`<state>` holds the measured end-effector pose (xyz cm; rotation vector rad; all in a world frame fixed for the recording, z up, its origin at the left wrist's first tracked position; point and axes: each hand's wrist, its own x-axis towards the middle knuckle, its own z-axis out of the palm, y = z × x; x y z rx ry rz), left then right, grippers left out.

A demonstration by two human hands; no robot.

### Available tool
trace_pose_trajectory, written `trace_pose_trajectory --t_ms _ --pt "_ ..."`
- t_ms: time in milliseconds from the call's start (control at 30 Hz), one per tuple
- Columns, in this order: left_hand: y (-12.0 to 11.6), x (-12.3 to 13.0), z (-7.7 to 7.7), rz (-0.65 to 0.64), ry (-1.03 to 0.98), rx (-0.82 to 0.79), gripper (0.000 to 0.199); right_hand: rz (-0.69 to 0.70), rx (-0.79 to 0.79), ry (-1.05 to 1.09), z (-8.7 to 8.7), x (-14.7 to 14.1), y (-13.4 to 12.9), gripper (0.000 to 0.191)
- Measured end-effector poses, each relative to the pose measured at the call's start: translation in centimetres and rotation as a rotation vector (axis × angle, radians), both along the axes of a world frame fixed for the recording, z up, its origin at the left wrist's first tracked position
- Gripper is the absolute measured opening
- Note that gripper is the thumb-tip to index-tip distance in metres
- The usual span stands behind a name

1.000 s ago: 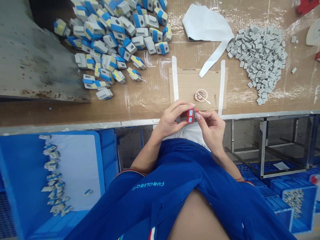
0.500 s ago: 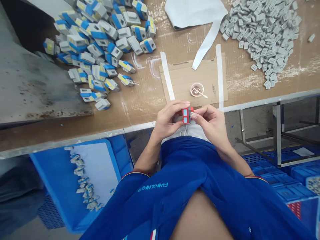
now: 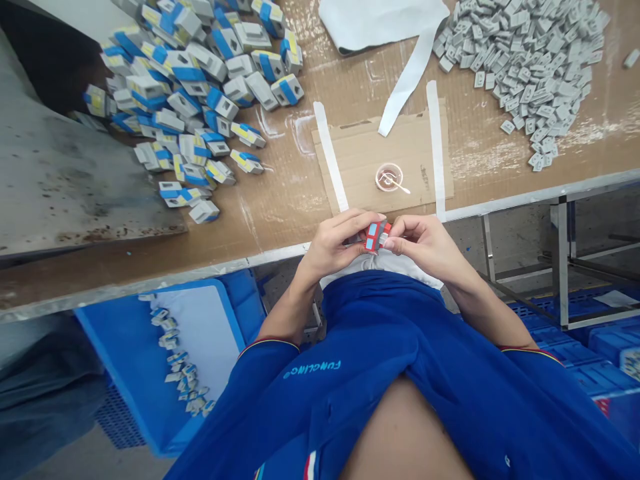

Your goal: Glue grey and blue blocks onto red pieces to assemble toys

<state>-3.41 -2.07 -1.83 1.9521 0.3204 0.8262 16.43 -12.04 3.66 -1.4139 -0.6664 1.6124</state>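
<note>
Between the thumb and fingers of my left hand (image 3: 337,243) is a small red and grey toy block with light blue windows (image 3: 373,235), held just off the table's front edge. My right hand (image 3: 420,241) pinches a small light grey piece (image 3: 383,239) against the block's right side; its fingertips partly cover that piece. Above the hands, a small cup (image 3: 389,177) with a cotton swab (image 3: 403,189) lying across it stands on a cardboard sheet (image 3: 360,147).
Grey blocks with blue and yellow bands (image 3: 193,100) are heaped at left, beside a stained metal panel (image 3: 75,180). Small grey pieces (image 3: 530,67) are piled at right. White cloth (image 3: 383,23) lies at the back. A blue bin (image 3: 120,373) with banded pieces sits below the table.
The toy block has tilted slightly in my left hand, and more of the light grey piece shows at its side. My right fingers have shifted slightly on it. The camera view has moved a little.
</note>
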Motion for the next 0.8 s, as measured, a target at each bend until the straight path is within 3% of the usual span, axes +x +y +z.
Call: trace_pose_trajectory --t_ms 200,333,467,567,633,733,800 --pt "-0.1 0.1 -0.5 0.041 -0.056 -0.028 0.054 0.037 0.022 -0.024 0.7 0.0 0.2 0.054" --pt "0.0 -0.1 -0.7 0.041 -0.083 -0.078 0.058 0.034 0.13 -0.174 1.0 -0.1 -0.1 0.036" --pt "0.0 -0.3 -0.6 -0.042 -0.122 -0.279 0.072 -0.019 0.297 -0.377 0.7 -0.7 -0.7 0.013" --pt "-0.4 -0.2 -0.5 0.007 -0.16 -0.419 0.054 -0.041 0.426 -0.529 0.7 -1.0 -0.8 0.01" --pt "-0.6 0.0 -0.4 0.034 -0.163 -0.483 0.054 -0.029 0.483 -0.591 1.0 -1.0 -0.7 0.011" --pt "-0.6 0.1 -0.1 0.017 -0.142 -0.568 0.068 -0.007 0.489 -0.628 1.3 -1.0 -0.7 0.013" --pt "-0.3 0.0 0.0 0.014 -0.127 -0.564 0.063 0.007 0.452 -0.62 1.2 -1.0 -0.6 0.014"
